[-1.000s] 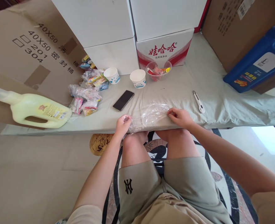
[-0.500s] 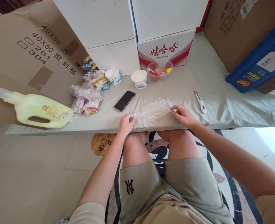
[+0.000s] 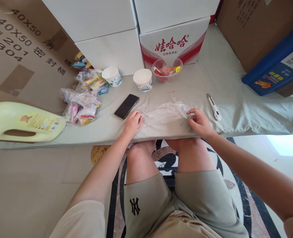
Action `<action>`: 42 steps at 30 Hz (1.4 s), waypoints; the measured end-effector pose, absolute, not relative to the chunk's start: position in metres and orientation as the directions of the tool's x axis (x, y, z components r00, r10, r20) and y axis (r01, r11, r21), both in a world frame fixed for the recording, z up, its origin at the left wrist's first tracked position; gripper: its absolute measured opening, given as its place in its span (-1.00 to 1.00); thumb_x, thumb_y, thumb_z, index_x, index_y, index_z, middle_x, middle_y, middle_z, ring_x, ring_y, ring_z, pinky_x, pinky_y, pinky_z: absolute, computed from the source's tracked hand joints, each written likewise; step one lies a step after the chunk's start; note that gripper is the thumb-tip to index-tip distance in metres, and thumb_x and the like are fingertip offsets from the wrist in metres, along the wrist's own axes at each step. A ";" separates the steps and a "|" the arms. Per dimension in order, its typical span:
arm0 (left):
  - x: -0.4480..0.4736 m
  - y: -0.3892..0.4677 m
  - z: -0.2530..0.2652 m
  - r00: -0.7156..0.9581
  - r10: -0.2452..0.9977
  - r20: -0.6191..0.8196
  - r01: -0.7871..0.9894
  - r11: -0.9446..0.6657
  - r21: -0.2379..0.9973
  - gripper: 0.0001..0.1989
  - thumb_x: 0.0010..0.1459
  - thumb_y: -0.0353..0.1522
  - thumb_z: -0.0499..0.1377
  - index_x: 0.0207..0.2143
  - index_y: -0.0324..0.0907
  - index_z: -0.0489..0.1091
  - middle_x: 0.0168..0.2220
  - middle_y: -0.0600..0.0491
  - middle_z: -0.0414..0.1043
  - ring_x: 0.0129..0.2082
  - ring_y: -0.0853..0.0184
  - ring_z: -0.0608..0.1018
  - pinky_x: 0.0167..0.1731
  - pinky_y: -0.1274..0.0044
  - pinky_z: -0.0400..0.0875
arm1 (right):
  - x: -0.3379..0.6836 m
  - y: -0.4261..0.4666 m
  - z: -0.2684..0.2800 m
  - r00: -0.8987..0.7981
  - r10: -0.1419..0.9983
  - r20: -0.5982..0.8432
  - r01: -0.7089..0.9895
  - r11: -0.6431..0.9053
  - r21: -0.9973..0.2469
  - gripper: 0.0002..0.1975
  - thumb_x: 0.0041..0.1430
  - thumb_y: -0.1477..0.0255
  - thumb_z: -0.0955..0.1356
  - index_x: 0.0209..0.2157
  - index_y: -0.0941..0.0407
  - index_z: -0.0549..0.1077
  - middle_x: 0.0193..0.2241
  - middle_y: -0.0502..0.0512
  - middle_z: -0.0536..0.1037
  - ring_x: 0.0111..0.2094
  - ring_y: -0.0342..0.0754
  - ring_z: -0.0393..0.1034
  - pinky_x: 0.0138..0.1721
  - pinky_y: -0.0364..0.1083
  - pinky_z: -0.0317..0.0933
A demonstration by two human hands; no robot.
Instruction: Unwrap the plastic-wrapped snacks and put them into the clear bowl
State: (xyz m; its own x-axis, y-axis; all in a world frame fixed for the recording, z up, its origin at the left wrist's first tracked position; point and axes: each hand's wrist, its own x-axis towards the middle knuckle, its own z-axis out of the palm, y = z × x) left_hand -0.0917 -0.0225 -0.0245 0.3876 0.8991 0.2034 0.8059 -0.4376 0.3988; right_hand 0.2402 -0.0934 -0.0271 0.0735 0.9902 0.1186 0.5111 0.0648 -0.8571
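Observation:
A clear, crinkled plastic bag (image 3: 165, 110) lies stretched sideways on the cloth-covered table in front of me. My left hand (image 3: 133, 123) is closed on its left end, fingertips pinched together. At the bag's right end, my right hand (image 3: 198, 122) pinches the edge between thumb and forefinger. A black phone (image 3: 126, 106) rests just beyond my left hand. To the right of my right hand lies a white utility knife (image 3: 214, 107). What, if anything, is inside the bag cannot be made out.
Behind stand two paper cups (image 3: 142, 80) and a clear bowl (image 3: 167, 70) with wrapped pieces. Bagged snacks (image 3: 81, 105) and a yellow jug (image 3: 27, 121) are on the left. White cartons (image 3: 172, 46) line the back; a blue container (image 3: 275, 66) leans at right.
The plastic bag is pulled slightly wider and lies more bunched, with my right hand shifted a little right and my left hand a little left. The view has moved closer.

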 end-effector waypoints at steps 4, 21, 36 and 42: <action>-0.093 -0.022 -0.033 0.385 0.883 0.269 0.810 -0.463 0.360 -0.83 0.29 -0.41 0.00 -0.24 -0.16 0.38 -0.07 -0.12 0.47 -0.07 0.20 0.51 0.02 0.35 0.41 | 0.232 -0.101 -0.026 -0.053 0.896 0.441 0.720 0.340 -0.605 -0.84 0.15 0.48 0.29 -0.20 0.03 0.40 -0.21 0.12 0.44 -0.40 -0.06 0.38 -0.36 -0.03 0.34; -0.104 -0.018 -0.039 0.321 0.853 0.412 0.638 -0.517 0.571 -0.45 0.41 -0.13 -0.27 -0.05 -0.20 0.42 -0.02 -0.16 0.53 0.05 0.18 0.53 0.15 0.30 0.40 | 0.157 -0.102 -0.033 -0.688 0.664 0.292 0.579 0.745 -0.331 -0.69 0.21 0.43 0.35 0.00 0.11 0.50 0.14 0.24 0.51 0.22 0.21 0.32 0.25 0.23 0.15; -0.034 -0.074 0.011 0.625 0.777 0.076 0.512 -0.481 0.712 -0.60 0.06 -0.31 0.29 -0.01 -0.09 0.51 0.38 -0.06 0.18 0.39 0.04 0.22 0.32 0.25 0.19 | 0.175 -0.118 -0.011 -0.127 0.991 -0.045 0.105 -0.032 -0.994 -0.72 0.16 0.13 0.32 -0.29 0.06 0.38 -0.36 0.07 0.59 -0.29 0.03 0.48 -0.22 0.02 0.33; -0.017 -0.073 0.007 0.389 0.906 -0.169 0.631 -0.128 0.765 -0.70 0.26 -0.23 0.08 -0.48 -0.18 0.42 -0.47 0.06 0.49 -0.39 0.31 0.53 -0.25 0.45 0.42 | 0.183 -0.116 -0.004 0.255 0.966 -0.045 0.422 -0.154 -0.894 -0.65 0.12 0.26 0.30 -0.06 0.04 0.23 -0.55 -0.09 0.48 -0.52 -0.04 0.32 -0.34 -0.03 0.22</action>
State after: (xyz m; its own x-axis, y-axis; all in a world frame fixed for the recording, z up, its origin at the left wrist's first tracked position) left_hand -0.0172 -0.0732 0.0071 0.3887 0.9058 -0.1688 0.6312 -0.1283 0.7649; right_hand 0.1827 -0.1157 -0.0037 0.2554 0.9658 -0.0455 0.4216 -0.1536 -0.8937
